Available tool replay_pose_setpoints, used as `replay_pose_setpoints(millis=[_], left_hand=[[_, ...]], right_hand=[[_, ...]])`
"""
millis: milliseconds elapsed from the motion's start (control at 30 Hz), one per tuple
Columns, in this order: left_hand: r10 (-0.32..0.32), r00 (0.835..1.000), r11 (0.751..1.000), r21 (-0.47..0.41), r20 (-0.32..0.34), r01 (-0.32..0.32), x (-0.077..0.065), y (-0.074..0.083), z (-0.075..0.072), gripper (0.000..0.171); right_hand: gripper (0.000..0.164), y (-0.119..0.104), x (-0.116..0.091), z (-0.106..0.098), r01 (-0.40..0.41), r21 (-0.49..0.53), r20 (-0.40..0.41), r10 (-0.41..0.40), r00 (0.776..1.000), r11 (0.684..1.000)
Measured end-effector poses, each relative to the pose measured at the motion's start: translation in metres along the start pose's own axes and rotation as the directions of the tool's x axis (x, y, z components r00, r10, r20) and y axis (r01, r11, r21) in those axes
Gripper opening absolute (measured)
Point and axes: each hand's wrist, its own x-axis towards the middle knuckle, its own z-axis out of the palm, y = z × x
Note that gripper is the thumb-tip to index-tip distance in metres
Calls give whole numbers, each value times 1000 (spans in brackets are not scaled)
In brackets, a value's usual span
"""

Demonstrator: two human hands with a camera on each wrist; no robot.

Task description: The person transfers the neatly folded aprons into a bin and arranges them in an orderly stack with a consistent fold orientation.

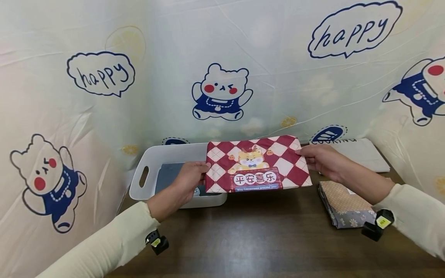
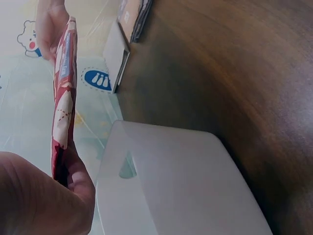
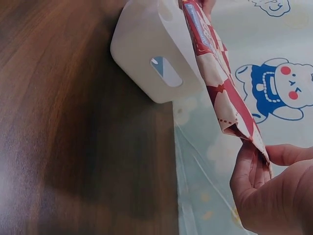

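A folded cloth [image 1: 259, 164] in red and cream diamonds, with a cartoon animal and Chinese characters on its face, is held up by both hands. My left hand [image 1: 189, 178] pinches its left edge, and my right hand [image 1: 323, 159] grips the right edge near the upper corner. The cloth's left part overlaps a white bin [image 1: 147, 152] in the head view. Inside that bin lies a blue-grey folded cloth [image 1: 168, 175], partly hidden by my left hand. From the right wrist, the checked cloth [image 3: 220, 88] appears edge-on in several layers, thumb on one side and fingers on the other.
At the right on the brown wooden table [image 1: 243, 239] lies a folded cloth [image 1: 344, 200] in orange dots and grey flowers, partly behind my right forearm. Behind it sits a pale folded cloth [image 1: 368, 154] lettered "COOKING". A printed curtain [image 1: 278, 77] encloses the back and sides.
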Motion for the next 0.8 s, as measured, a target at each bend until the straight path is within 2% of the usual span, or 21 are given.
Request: replay_pose_setpoints(millis=[433, 800], left_hand=[[0, 999, 999, -42, -33, -1, -3, -4, -9, 41], [-20, 997, 999, -33, -74, 18, -3, -4, -17, 42]], right_hand=[[58, -7, 2, 13, -5, -6, 25, 5, 1000, 1000], [62, -11, 4, 20, -25, 13, 40, 24, 999, 1000]])
